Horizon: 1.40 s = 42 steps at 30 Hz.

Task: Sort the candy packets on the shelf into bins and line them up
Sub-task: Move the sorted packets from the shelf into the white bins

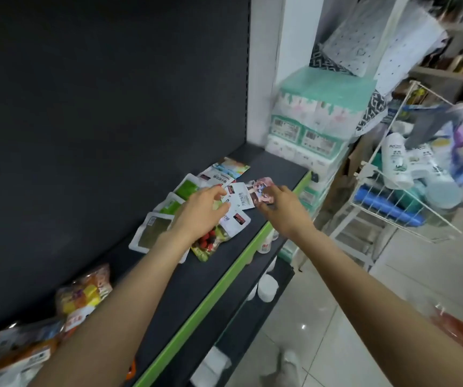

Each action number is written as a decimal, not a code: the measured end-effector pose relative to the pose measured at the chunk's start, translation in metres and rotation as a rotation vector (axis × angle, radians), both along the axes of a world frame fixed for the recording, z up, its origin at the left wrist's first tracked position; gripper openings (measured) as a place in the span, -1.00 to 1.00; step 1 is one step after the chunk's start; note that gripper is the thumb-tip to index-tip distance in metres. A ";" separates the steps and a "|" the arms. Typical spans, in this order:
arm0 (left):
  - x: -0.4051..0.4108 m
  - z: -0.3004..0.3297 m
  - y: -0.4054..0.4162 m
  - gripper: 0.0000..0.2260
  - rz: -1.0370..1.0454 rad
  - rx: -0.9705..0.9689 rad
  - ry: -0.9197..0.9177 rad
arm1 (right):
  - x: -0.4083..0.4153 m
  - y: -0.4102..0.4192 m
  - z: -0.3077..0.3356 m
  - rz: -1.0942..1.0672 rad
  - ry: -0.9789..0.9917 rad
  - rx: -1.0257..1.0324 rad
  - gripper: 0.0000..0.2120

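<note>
Two bare arms reach forward over the dark shelf (169,289), both stretched out from lower frame toward a loose scatter of candy packets (210,202) lying flat near the shelf's far right end. Left hand (199,212) hovers palm-down over the pile, fingers curled, its grip pinching the edge of a white packet (240,198). Right hand (283,208) comes in from the right, wrist bent inward, its grip closed on a pink packet (262,191) held just beside the white one. Green-faced packets (173,205) lie behind the left hand, a berry-printed packet (209,243) under its wrist. More bagged snacks (82,297) sit at the shelf's near left. Wire basket (409,191) of bottles stands to the right, on the floor side.
</note>
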<state>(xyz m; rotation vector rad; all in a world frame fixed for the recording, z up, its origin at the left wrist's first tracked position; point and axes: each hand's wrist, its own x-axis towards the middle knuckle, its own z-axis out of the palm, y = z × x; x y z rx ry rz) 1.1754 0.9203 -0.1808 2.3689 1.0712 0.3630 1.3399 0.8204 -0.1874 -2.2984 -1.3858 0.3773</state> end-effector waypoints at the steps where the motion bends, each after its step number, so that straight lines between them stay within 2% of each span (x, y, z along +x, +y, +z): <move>1: 0.011 -0.003 0.008 -0.71 0.013 0.003 0.011 | 0.013 0.010 -0.003 0.011 0.010 0.002 -0.59; 8: 0.066 -0.028 0.051 -0.60 0.243 -0.047 0.088 | 0.094 0.077 -0.023 0.145 0.062 -0.073 -0.57; 15: 0.064 -0.071 0.074 -0.25 0.383 -0.156 0.212 | 0.116 0.124 -0.058 0.282 0.120 -0.161 -0.49; 19: 0.062 -0.085 0.080 -0.13 0.400 -0.206 0.264 | 0.112 0.146 -0.080 0.351 0.105 -0.216 -0.42; 24: 0.065 -0.101 0.078 -0.12 0.378 -0.180 0.279 | 0.104 0.164 -0.103 0.488 0.129 -0.300 -0.24; 28: 0.061 -0.106 0.081 -0.14 0.379 -0.198 0.245 | 0.107 0.171 -0.115 0.551 -0.105 -0.379 -0.12; 33: 0.061 -0.106 0.081 -0.17 0.384 -0.203 0.222 | 0.113 0.178 -0.104 0.530 -0.176 -0.332 -0.09; 35: 0.062 -0.105 0.080 -0.19 0.391 -0.190 0.232 | 0.116 0.182 -0.097 0.492 -0.153 -0.298 -0.23; 39: 0.062 -0.103 0.080 -0.24 0.423 -0.192 0.258 | 0.133 0.194 -0.082 0.415 0.067 -0.136 -0.78; 41: 0.065 -0.101 0.083 -0.30 0.463 -0.177 0.216 | 0.144 0.195 -0.072 0.383 0.188 -0.075 -0.92; 42: 0.067 -0.099 0.086 -0.33 0.475 -0.159 0.194 | 0.150 0.196 -0.068 0.353 0.217 -0.032 -0.91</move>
